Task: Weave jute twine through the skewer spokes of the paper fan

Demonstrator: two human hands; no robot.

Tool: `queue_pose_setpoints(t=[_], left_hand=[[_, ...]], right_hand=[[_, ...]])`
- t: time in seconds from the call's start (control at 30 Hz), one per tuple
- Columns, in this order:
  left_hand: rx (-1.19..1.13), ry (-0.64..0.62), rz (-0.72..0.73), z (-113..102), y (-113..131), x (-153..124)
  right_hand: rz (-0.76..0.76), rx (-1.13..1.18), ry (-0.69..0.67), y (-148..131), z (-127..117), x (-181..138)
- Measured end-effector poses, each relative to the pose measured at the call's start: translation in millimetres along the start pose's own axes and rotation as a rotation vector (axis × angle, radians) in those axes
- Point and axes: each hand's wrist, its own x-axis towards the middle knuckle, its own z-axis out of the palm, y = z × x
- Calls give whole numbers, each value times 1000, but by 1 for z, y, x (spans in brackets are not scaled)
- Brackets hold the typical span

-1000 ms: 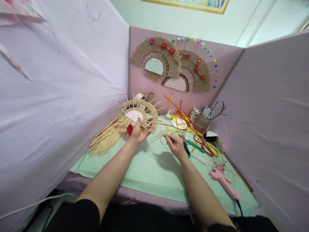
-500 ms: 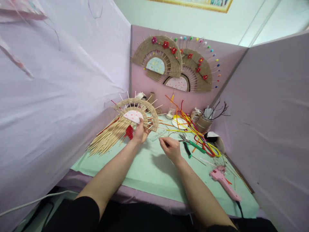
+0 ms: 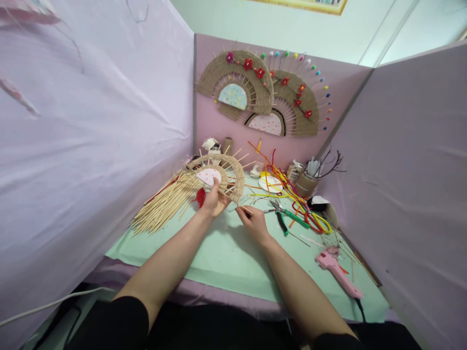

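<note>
A half-round fan [image 3: 239,180] of wooden sticks woven with brown twine, with a dotted pink-white half-circle at its centre, is tilted above the table. My left hand [image 3: 216,200] grips its lower edge, thumb over the front of the half-circle. Close to the fan's lower right end, my right hand [image 3: 253,223] is closed in a pinch beside a protruding stick tip. It seems to hold the thin twine, which hardly shows; the palm side is hidden. A small red bundle [image 3: 200,197] lies behind my left wrist.
Many thin sticks [image 3: 160,209] lie at left. Green-handled pliers [image 3: 282,222], coloured pipe cleaners [image 3: 317,221] and a pink glue gun [image 3: 339,274] with a cord lie at right. Containers with twigs [image 3: 306,183] stand behind. Two finished fans [image 3: 264,92] hang on the back panel.
The fan has turned and shifted slightly right and down in my left hand. My right hand has rotated a little and come closer to the fan's lower right end.
</note>
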Motion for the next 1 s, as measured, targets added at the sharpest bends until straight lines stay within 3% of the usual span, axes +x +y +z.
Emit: queue_pose_setpoints(t=[0.17, 0.3, 0.53, 1.0], left_hand=[[94, -104, -30, 2, -8, -6], [165, -87, -117, -2, -7, -6], [96, -139, -319, -7, -2, -7], [50, -133, -328, -2, 2, -14]], right_hand=[[107, 30, 105, 4, -11, 6], [144, 81, 159, 5, -21, 11], [189, 226, 130, 12, -27, 12], [231, 278, 100, 5, -32, 14]])
